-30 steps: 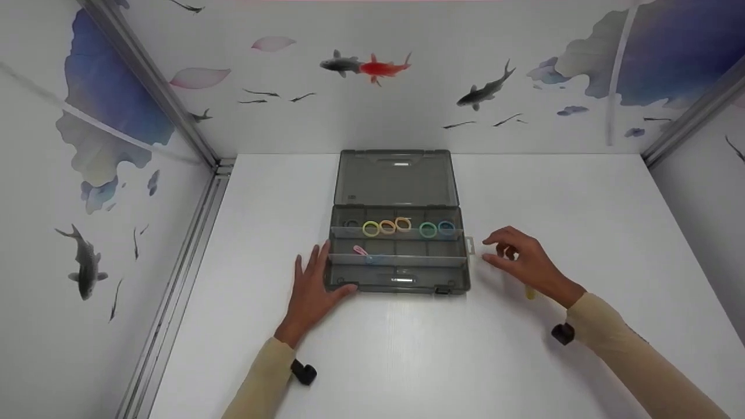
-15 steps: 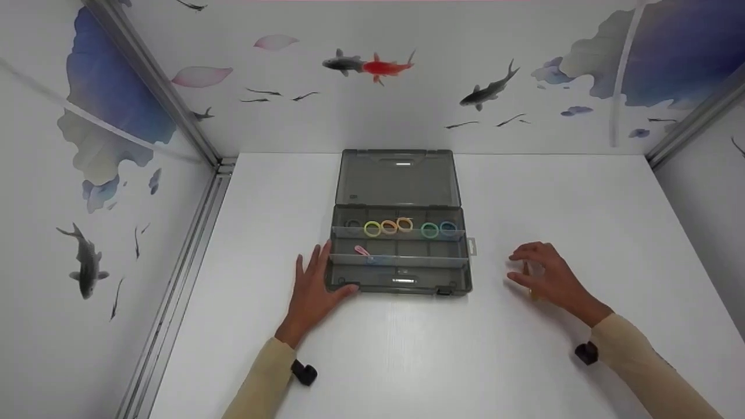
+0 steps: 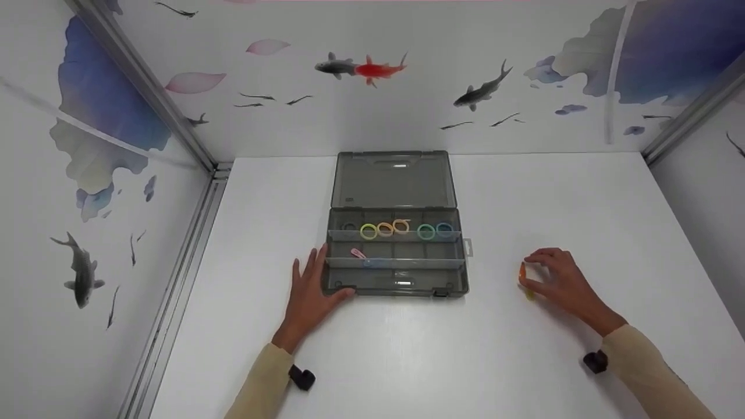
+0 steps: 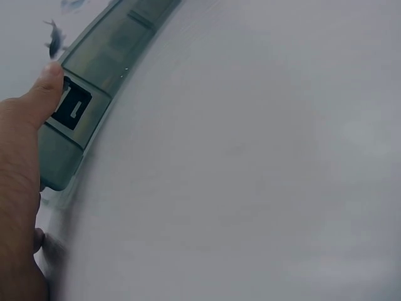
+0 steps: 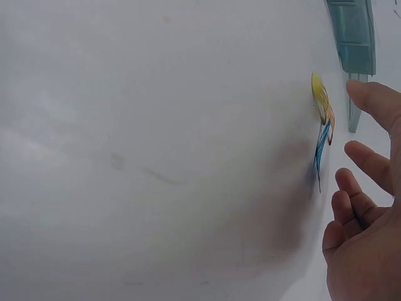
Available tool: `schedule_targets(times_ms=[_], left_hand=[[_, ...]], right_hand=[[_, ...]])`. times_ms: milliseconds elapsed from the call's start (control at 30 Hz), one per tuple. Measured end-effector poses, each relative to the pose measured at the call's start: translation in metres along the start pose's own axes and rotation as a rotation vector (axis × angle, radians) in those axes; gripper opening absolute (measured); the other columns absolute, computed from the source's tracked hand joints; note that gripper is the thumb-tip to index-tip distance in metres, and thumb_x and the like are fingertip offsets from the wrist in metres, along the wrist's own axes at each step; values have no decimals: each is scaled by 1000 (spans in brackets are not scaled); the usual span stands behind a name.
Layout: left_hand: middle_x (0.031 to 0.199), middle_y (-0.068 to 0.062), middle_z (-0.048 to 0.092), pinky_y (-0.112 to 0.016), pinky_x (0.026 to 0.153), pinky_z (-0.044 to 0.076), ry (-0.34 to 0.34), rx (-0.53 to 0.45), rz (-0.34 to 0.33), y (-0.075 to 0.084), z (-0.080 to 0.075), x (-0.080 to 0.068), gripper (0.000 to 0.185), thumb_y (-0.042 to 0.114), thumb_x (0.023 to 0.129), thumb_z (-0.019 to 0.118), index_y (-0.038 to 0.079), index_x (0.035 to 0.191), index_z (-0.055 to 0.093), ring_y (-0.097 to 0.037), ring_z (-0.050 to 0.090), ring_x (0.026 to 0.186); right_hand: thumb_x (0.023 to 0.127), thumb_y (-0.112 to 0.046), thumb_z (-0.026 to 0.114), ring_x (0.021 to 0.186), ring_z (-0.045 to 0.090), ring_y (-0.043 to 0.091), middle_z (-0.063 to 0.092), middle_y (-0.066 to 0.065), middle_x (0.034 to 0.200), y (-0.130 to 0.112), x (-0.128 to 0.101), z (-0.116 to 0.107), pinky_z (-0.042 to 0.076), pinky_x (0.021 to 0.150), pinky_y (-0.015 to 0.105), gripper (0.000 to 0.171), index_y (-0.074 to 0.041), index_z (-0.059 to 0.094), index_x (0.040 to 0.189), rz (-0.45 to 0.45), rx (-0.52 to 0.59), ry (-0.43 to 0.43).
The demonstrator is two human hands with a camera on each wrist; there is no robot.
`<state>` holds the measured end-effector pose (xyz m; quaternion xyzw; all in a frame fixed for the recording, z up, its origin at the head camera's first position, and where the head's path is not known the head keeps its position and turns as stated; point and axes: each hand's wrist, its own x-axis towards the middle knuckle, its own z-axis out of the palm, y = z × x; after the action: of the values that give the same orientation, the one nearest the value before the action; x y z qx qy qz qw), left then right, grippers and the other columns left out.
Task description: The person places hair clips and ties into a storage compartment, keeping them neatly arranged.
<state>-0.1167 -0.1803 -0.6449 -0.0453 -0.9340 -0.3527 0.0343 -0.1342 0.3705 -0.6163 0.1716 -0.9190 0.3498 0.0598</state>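
Right wrist view: yellow, orange and blue hair clips (image 5: 322,122) in a small pile on the white table (image 5: 156,157), unreadable from the head view.
Left wrist view: thumb against the box's front latch.
Left hand (image 3: 308,297): flat, fingers straight, pressed to the left front corner of the smoky plastic organizer box (image 3: 396,282).
Right hand (image 3: 561,282): fingers loosely spread beside the clips (image 3: 525,279), gripping nothing.
Change: right hand farther right of the box than a second ago; left hand unmoved.
Box: lid open, coloured rings (image 3: 401,228) in back row.
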Motion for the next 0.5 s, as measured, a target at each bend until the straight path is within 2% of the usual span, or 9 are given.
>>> schedule_targets(times_ms=[167,400,500], left_hand=[[169,-9,17,-71,116,18,3,-10,-18,0,-1,-3,112,78,75,70,47,160,5,-46,-1,153],[167,-14,21,-69,117,17,18,15,15,4,-2,-2,112,76,76,70,41,162,7,-49,6,152],[167,-12,20,-70,116,18,14,7,10,4,-1,-1,112,75,76,71,43,162,7,-48,4,152]], right_hand=[[78,-14,89,113,43,23,57,13,119,1,0,4,36,87,28,43,-6,70,115,7,9,-10],[83,-20,86,114,43,24,56,11,120,3,-1,6,37,87,28,41,-7,70,118,47,5,-9],[83,-18,86,114,43,23,55,10,120,3,-4,7,36,89,25,41,-7,70,118,56,9,5]])
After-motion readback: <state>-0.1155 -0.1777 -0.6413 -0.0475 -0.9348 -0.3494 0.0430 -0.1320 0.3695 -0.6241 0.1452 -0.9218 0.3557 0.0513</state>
